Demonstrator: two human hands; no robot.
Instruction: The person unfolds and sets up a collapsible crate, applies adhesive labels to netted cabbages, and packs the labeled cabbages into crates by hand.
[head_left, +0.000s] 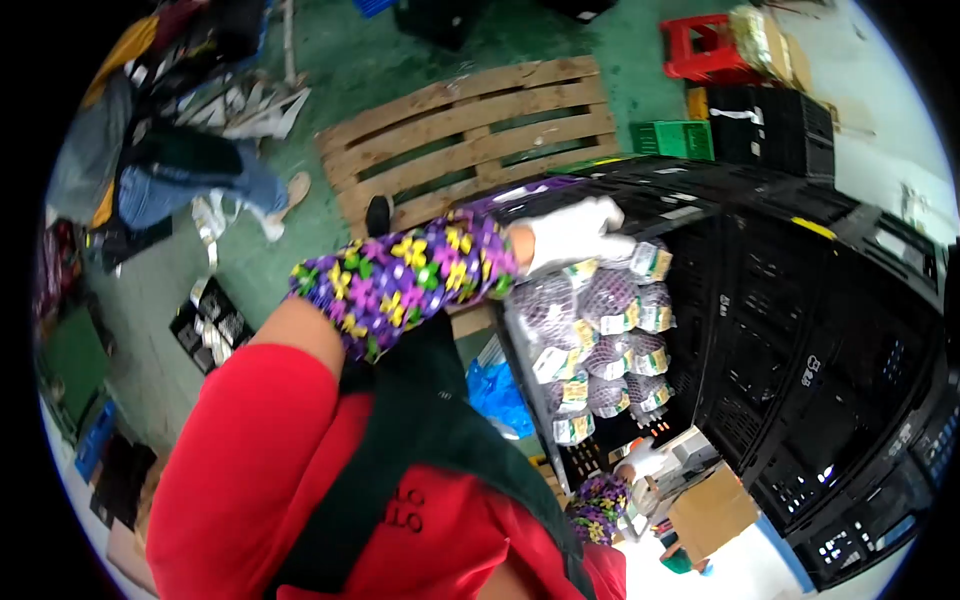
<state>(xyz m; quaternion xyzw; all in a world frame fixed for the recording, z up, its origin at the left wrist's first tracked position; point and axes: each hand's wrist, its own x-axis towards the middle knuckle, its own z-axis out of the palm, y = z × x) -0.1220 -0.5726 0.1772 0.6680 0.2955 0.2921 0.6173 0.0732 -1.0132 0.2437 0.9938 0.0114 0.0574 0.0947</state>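
My left hand [575,236], in a white glove below a flowered sleeve, is at the far end of a black crate [540,425]. Its fingers are apart, and it touches or hovers just over the net bags [610,300] of dark purple produce. Several of these bags, with white, green and yellow labels, lie in rows in the crate. My right hand [645,459], also gloved in white, is at the crate's near end. It is small in view, and its finger shape and anything it holds cannot be made out.
Tall stacks of black crates [765,330] stand close on the right. A wooden pallet [475,135] lies ahead on the green floor, with a green crate [672,139] and a red stool [705,50] beyond. A blue bag [500,395] and cardboard box [712,510] are nearby. Someone's jeans-clad leg [200,190] shows left.
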